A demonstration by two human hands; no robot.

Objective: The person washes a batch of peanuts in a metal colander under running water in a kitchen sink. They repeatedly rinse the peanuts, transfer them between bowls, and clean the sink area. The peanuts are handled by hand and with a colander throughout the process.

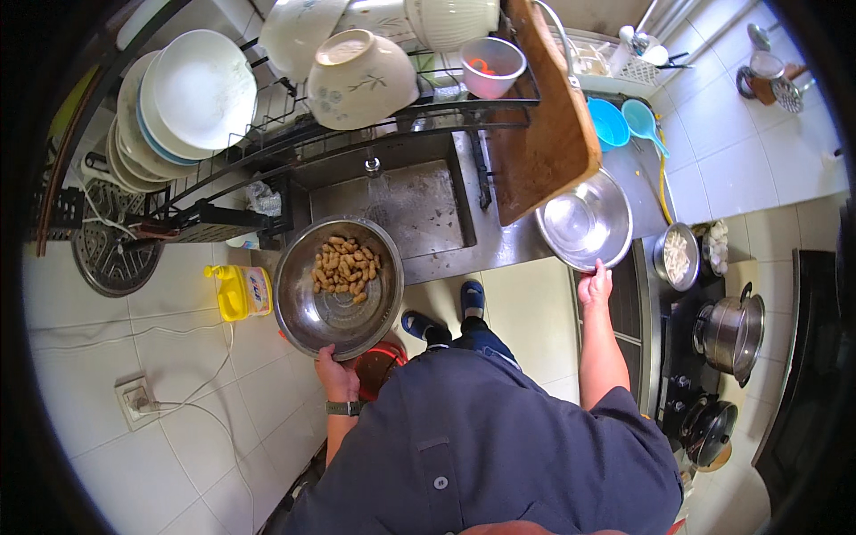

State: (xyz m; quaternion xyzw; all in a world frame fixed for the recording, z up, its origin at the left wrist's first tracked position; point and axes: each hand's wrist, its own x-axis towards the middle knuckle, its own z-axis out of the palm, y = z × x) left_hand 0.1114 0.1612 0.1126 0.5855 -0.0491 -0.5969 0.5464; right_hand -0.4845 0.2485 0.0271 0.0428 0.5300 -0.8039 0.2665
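Note:
My left hand (338, 374) grips the near rim of a large steel basin (294, 314), thumb on the edge, at the left of the sink. Unshelled peanuts (344, 267) lie on the basin's bottom. On the right, my right hand (595, 286) has its thumb over the near rim of a smaller steel bowl (583, 221), which shows nothing inside. That bowl is at the counter's edge, partly under a wooden cutting board (542, 147). Between the two vessels lies the steel sink (424, 207), with water running from a faucet (372, 164).
Overhead, a black dish rack (428, 110) holds bowls and plates. A yellow detergent jug (244, 292) stands left of the basin. Blue plastic dippers (607, 124) lie behind the right bowl. A bowl of pale strips (677, 257) and a steel pot (732, 334) stand on the right.

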